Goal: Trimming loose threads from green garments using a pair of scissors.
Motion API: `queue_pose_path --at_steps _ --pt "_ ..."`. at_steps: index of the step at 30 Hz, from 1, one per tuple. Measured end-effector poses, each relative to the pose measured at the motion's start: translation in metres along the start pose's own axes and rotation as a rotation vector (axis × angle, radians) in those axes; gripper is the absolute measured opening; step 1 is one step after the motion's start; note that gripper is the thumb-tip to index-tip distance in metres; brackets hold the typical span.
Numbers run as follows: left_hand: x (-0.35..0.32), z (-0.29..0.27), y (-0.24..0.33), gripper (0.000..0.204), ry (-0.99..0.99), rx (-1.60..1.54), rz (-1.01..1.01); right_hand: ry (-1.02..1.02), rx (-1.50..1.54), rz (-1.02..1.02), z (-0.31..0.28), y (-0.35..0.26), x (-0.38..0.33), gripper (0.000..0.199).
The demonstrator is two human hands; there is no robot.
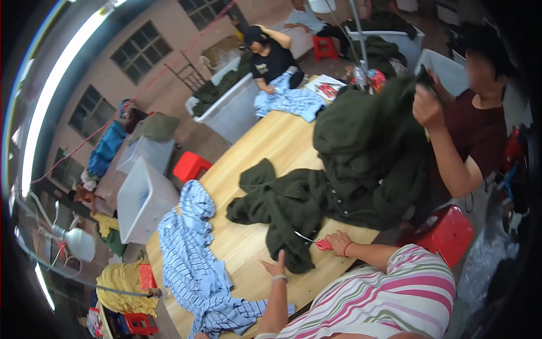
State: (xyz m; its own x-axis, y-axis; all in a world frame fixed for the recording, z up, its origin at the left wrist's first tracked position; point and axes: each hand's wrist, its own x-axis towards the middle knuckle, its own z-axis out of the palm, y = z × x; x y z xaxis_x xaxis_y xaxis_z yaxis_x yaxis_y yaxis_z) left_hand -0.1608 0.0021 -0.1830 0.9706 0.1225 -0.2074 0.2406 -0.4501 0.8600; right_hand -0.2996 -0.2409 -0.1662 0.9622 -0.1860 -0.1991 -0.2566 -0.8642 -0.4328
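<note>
On the wooden tabletop, the dark green garment lies just beyond both hands. Right hand fingers pinch red-handled scissors, blades touching the garment's edge. Left hand fingers rest pressed together beside its lower hem.

wooden table under dark green garments, blue striped shirts

The person wears a short-sleeved shirt striped in pink, white and green. A pale bracelet circles the left wrist, a red string bracelet the right wrist.
</note>
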Motion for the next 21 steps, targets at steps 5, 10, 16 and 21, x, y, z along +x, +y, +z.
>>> queue_pose_path --at_steps 5,10,16,21 --pt "0.049 0.062 0.046 0.137 0.011 0.066 0.106 -0.022 0.120 0.071 -0.005 0.023 -0.031 0.044" --pt "0.092 0.099 0.003 0.056 -0.201 -0.113 0.062 -0.049 0.182 0.100 -0.019 0.033 -0.047 0.042" --pt "0.062 0.107 0.146 0.039 -0.602 -0.756 -0.454 -0.002 0.303 0.145 -0.018 0.067 -0.059 0.051" --pt "0.060 0.102 0.329 0.044 -0.812 -0.849 -0.265 -0.025 0.362 0.143 -0.037 0.074 -0.061 0.052"
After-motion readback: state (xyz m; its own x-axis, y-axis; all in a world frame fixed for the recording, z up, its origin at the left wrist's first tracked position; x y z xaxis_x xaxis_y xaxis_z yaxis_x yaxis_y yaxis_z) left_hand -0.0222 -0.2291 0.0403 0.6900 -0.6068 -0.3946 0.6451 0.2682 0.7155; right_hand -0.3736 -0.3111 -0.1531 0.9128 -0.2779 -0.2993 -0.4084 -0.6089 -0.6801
